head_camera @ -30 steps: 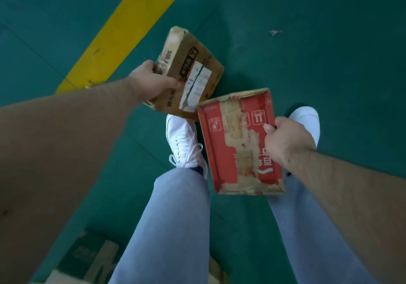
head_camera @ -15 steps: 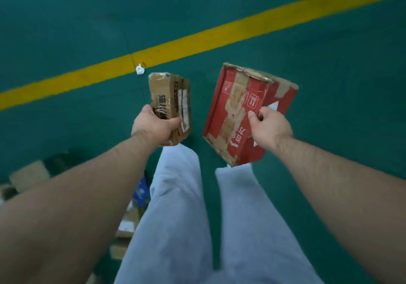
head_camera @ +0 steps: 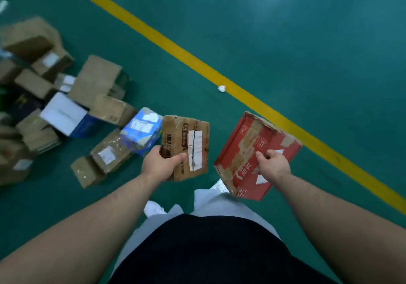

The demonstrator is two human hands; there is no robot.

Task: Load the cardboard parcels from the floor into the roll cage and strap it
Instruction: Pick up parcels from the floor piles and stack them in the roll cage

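Note:
My left hand [head_camera: 158,165] grips a small brown cardboard parcel [head_camera: 189,143] with a torn white label, held above the green floor. My right hand [head_camera: 272,165] holds a flat red parcel [head_camera: 243,149] patched with brown tape, thumb on its top face. Both parcels are in the air in front of my legs. A pile of cardboard parcels [head_camera: 57,107] lies on the floor at the left, with a blue and white box [head_camera: 141,131] nearest my left hand. No roll cage is in view.
A yellow floor line [head_camera: 197,66] runs diagonally from the upper left to the lower right. A small white scrap [head_camera: 222,88] lies beside it. Green floor [head_camera: 307,41] stretches beyond the line.
The view has swung left, bringing the parcel pile into sight. Both hands still carry their parcels; the brown one now shows its labelled face.

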